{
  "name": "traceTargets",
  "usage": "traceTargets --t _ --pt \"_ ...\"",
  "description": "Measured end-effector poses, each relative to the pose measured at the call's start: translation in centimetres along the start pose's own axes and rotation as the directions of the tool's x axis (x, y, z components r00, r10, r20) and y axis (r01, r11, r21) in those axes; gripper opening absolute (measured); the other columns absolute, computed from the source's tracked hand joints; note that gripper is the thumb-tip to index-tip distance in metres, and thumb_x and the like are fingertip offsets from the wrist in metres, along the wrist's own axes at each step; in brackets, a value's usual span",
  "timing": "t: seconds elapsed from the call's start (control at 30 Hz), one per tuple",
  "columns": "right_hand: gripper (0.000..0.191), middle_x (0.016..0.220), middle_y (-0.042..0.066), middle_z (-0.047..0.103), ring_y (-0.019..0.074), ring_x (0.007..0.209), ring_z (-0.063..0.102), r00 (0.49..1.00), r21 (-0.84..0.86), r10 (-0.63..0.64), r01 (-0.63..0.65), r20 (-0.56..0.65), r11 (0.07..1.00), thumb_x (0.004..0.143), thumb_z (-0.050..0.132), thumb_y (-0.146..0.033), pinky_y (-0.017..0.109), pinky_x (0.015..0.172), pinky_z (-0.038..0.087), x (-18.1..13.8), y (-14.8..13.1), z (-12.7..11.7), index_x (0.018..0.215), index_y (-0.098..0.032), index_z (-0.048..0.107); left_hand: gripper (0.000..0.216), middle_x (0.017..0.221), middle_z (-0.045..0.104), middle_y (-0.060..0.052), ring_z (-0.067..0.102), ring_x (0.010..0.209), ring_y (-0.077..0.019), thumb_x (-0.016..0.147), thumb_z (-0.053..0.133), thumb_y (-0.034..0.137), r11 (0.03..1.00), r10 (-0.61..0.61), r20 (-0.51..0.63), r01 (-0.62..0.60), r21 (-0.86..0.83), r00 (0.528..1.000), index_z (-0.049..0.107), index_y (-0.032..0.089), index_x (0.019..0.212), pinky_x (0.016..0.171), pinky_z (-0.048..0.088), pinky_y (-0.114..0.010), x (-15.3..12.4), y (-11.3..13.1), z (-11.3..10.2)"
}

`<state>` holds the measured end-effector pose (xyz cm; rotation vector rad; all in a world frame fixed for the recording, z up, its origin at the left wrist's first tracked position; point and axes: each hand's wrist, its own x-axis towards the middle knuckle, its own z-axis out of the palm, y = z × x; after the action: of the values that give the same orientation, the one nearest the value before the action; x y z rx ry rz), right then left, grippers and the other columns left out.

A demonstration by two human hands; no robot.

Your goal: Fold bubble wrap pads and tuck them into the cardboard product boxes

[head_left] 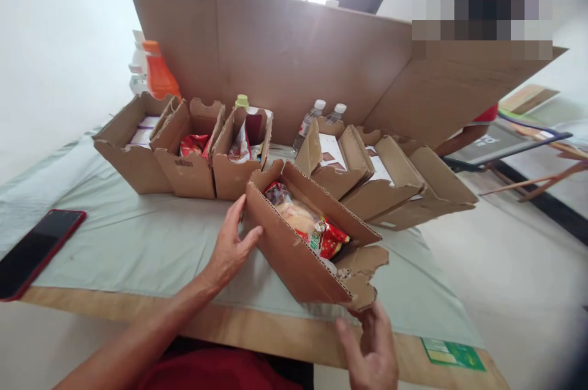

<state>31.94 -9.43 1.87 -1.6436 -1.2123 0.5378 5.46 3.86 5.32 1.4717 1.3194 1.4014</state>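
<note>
A cardboard box with an open top stands at an angle on the cloth in front of me. Inside it lie a red printed packet and a clear bag with pale contents. Its near right end has a torn, bent-out flap. My left hand is spread against the box's left side, fingertips at the wall and thumb apart. By the lower corner under the flap is my right hand, thumb apart and fingers slightly bent; whether they touch the cardboard is hard to see.
Behind stand several cardboard boxes with packets, backed by a tall cardboard panel. An orange bottle and clear bottles stand there. A phone lies left, a green packet right. Another person's arm shows beyond.
</note>
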Motion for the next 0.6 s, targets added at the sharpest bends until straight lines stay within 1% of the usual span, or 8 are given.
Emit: traceTargets --t 0.07,0.1,0.17,0.23,0.3,0.47,0.53,0.6 --pt "0.077 0.143 0.019 0.059 0.0343 0.122 0.064 1.000 0.056 -0.008 0.007 0.007 0.998 0.084 0.071 -0.052 0.046 0.095 0.056 2.5 0.0 -0.4 0.149 -0.020 0.046 0.079 0.169 0.028 -0.013 0.029 0.154 -0.0323 0.092 0.067 0.037 0.999 -0.041 0.006 0.041 0.004 0.999 0.027 0.030 0.160 0.120 0.037 -0.056 -2.1 -0.4 1.0" --pt "0.073 0.139 0.018 0.063 0.0338 0.119 0.065 1.000 0.085 -0.013 0.010 0.027 0.996 0.082 0.072 -0.054 0.045 0.093 0.057 3.7 0.1 -0.4 0.144 -0.019 0.052 0.081 0.171 0.021 -0.013 0.024 0.157 -0.0333 0.092 0.067 0.038 0.998 -0.056 0.011 0.056 0.005 0.998 0.023 0.031 0.161 0.119 0.036 -0.058 -3.1 -0.5 1.5" --pt "0.060 0.118 0.015 0.074 0.0324 0.104 0.071 0.995 0.127 -0.006 -0.006 0.096 0.992 0.076 0.076 -0.057 0.043 0.085 0.060 5.9 0.4 -0.1 0.122 -0.019 0.066 0.084 0.173 0.013 -0.013 0.017 0.159 -0.0351 0.092 0.068 0.041 0.998 -0.060 0.044 0.059 0.009 0.997 0.021 0.031 0.161 0.120 0.034 -0.060 -4.5 -0.6 2.5" --pt "0.048 0.096 0.011 0.079 0.0313 0.088 0.073 0.985 0.145 0.020 -0.045 0.173 0.988 0.071 0.078 -0.059 0.042 0.077 0.061 7.2 0.9 0.4 0.099 -0.020 0.073 0.086 0.172 0.014 -0.015 0.016 0.159 -0.0359 0.091 0.069 0.044 0.999 -0.046 0.104 0.046 0.009 0.994 0.023 0.030 0.162 0.122 0.029 -0.062 -4.8 -0.6 3.3" --pt "0.041 0.085 0.009 0.079 0.0308 0.079 0.073 0.976 0.133 0.044 -0.074 0.212 0.988 0.069 0.079 -0.057 0.042 0.071 0.062 7.5 1.2 0.9 0.087 -0.021 0.075 0.087 0.172 0.017 -0.017 0.017 0.159 -0.0364 0.090 0.069 0.047 1.000 -0.030 0.171 0.029 0.006 0.985 0.025 0.027 0.162 0.125 0.023 -0.063 -4.4 -0.5 4.0" --pt "0.036 0.090 0.010 0.080 0.0317 0.081 0.074 0.986 0.124 0.041 -0.062 0.162 0.990 0.073 0.075 -0.056 0.042 0.070 0.062 6.5 0.5 2.1 0.086 -0.022 0.075 0.083 0.171 0.022 -0.017 0.019 0.158 -0.0361 0.090 0.067 0.052 0.999 -0.017 0.273 0.027 -0.035 0.962 0.032 0.024 0.160 0.127 0.018 -0.060 -2.1 -0.2 4.0" --pt "0.039 0.089 0.010 0.080 0.0314 0.080 0.074 0.987 0.085 0.054 -0.067 0.149 0.994 0.074 0.073 -0.058 0.041 0.066 0.061 6.1 -0.2 2.9 0.087 -0.022 0.075 0.078 0.171 0.023 -0.015 0.021 0.158 -0.0346 0.092 0.064 0.050 0.998 -0.029 0.300 0.046 -0.051 0.954 0.033 0.025 0.160 0.126 0.023 -0.059 -1.2 -0.1 3.2" --pt "0.040 0.081 0.009 0.079 0.0285 0.070 0.072 0.988 -0.004 0.055 -0.055 0.142 0.998 0.075 0.071 -0.061 0.036 0.056 0.058 6.1 -1.0 3.5 0.083 -0.022 0.073 0.071 0.170 0.026 -0.014 0.025 0.157 -0.0336 0.095 0.060 0.048 0.996 -0.050 0.325 0.072 -0.056 0.944 0.035 0.026 0.158 0.123 0.030 -0.058 -0.6 0.1 2.2"
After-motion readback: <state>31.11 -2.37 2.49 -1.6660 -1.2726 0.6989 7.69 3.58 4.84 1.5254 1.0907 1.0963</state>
